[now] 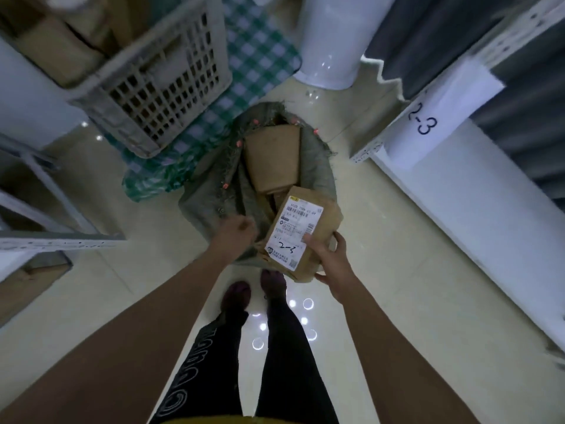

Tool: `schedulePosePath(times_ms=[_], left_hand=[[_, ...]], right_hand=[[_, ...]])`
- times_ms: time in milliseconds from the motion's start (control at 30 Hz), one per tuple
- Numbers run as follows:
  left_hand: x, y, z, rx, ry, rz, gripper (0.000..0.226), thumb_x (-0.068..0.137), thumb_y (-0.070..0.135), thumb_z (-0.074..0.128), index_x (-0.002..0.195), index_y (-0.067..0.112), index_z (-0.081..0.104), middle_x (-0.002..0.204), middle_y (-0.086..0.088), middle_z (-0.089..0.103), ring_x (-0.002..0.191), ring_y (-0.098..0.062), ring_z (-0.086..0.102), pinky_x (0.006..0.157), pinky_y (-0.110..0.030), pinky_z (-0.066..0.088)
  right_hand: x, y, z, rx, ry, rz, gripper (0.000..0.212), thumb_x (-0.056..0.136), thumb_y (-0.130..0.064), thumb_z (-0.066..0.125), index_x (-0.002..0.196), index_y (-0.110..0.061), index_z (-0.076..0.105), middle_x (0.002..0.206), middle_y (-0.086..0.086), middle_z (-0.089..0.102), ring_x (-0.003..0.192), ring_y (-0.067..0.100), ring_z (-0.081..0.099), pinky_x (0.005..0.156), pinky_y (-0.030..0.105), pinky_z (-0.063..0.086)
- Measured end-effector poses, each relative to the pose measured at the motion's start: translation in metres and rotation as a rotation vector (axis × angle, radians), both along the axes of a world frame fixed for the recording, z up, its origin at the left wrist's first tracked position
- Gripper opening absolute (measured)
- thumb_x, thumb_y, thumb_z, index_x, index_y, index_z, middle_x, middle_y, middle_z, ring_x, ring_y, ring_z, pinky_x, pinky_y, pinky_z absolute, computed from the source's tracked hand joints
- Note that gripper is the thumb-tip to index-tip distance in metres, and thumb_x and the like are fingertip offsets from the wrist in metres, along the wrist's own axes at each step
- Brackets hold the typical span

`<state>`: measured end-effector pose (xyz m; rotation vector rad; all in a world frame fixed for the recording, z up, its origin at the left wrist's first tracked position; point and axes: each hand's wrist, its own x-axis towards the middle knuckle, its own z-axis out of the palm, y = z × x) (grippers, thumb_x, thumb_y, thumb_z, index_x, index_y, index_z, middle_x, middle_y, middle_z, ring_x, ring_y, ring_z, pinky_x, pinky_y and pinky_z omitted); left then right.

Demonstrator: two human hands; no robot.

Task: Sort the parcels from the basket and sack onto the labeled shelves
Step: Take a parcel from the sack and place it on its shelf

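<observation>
A grey-green sack [214,194] stands open on the floor in front of my feet, with a brown cardboard parcel [273,159] showing inside. My right hand [328,261] grips a brown parcel [321,221] by its near end, thumb on its white shipping label marked "2-3" by hand. That parcel is lifted over the sack's near right edge. My left hand [237,232] hovers at the sack's near rim with fingers curled; whether it pinches the fabric is unclear. The grey plastic basket [159,87], holding more cardboard parcels, sits at the upper left.
A white shelf [458,185] runs along the right, with a paper label "2-3" [423,122] on its edge. A green checked cloth [244,71] lies under the basket. Another metal shelf [46,237] is at the left. A white cylinder [333,41] stands behind the sack.
</observation>
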<state>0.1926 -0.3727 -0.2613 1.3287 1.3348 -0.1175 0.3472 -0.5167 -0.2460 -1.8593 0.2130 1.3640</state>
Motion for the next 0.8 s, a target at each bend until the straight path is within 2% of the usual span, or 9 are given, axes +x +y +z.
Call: schedulePosePath(times_ms=[100,267,367,433,533,633,700,800], left_hand=[[0.000,-0.022,0.028,0.095,0.067,-0.265,0.021,0.098,0.021,0.047,0.093,0.007,0.062,0.097,-0.019,0.066,0.093,-0.032,0.061,0.083,-0.035,0.046],[0.012,-0.061,0.063,0.216,0.145,-0.667,0.028,0.099,0.033,0.042,0.090,0.012,0.058,0.088,-0.005,0.059,0.088,-0.027,0.057,0.078,-0.035,0.043],[0.032,-0.096,0.084,0.276,0.128,-0.819,0.034,0.101,0.033,0.039,0.101,0.008,0.062,0.096,-0.006,0.062,0.090,-0.024,0.057,0.080,-0.035,0.046],[0.048,-0.125,0.099,0.311,0.095,-0.900,0.035,0.101,0.030,0.039,0.098,0.003,0.062,0.096,-0.011,0.064,0.092,-0.028,0.059,0.082,-0.038,0.047],[0.073,-0.176,0.111,0.380,0.065,-1.049,0.036,0.100,0.029,0.038,0.088,0.003,0.059,0.091,-0.013,0.064,0.089,-0.030,0.060,0.075,-0.037,0.046],[0.099,-0.239,0.120,0.447,0.052,-1.190,0.034,0.101,0.028,0.038,0.093,0.005,0.062,0.097,-0.011,0.065,0.091,-0.028,0.059,0.067,-0.031,0.038],[0.115,-0.286,0.123,0.482,0.052,-1.245,0.031,0.101,0.024,0.038,0.102,0.006,0.063,0.103,-0.010,0.065,0.097,-0.029,0.060,0.067,-0.028,0.034],[0.139,-0.353,0.120,0.507,0.087,-1.286,0.029,0.100,0.022,0.039,0.106,0.008,0.064,0.107,-0.010,0.066,0.098,-0.028,0.060,0.072,-0.028,0.039]], right_hand=[[-0.017,-0.038,0.035,0.049,-0.040,-0.187,0.101,0.074,-0.044,0.080,0.151,-0.034,0.015,0.148,0.001,0.041,0.130,0.026,0.046,0.103,0.052,0.044],[-0.045,-0.115,0.078,0.078,-0.109,-0.558,0.095,0.077,-0.041,0.079,0.148,-0.031,0.017,0.134,-0.003,0.051,0.117,0.018,0.054,0.106,0.049,0.044],[-0.057,-0.171,0.093,0.078,-0.139,-0.721,0.099,0.076,-0.042,0.080,0.150,-0.030,0.015,0.136,-0.004,0.050,0.119,0.017,0.053,0.106,0.050,0.044],[-0.063,-0.209,0.098,0.075,-0.159,-0.808,0.106,0.070,-0.047,0.084,0.149,-0.031,0.016,0.139,-0.005,0.049,0.121,0.017,0.053,0.106,0.050,0.044],[-0.068,-0.270,0.104,0.058,-0.174,-0.914,0.124,0.049,-0.062,0.086,0.148,-0.034,0.017,0.141,-0.007,0.047,0.122,0.018,0.053,0.105,0.050,0.044],[-0.068,-0.336,0.103,0.025,-0.196,-1.014,0.132,0.038,-0.070,0.083,0.148,-0.038,0.016,0.141,-0.006,0.047,0.123,0.020,0.053,0.105,0.049,0.044],[-0.065,-0.386,0.101,0.012,-0.213,-1.073,0.135,0.035,-0.074,0.084,0.147,-0.039,0.018,0.139,-0.005,0.049,0.122,0.020,0.055,0.104,0.048,0.046],[-0.055,-0.463,0.094,-0.015,-0.225,-1.120,0.140,0.026,-0.078,0.084,0.146,-0.039,0.021,0.136,-0.004,0.051,0.119,0.021,0.057,0.101,0.048,0.048]])
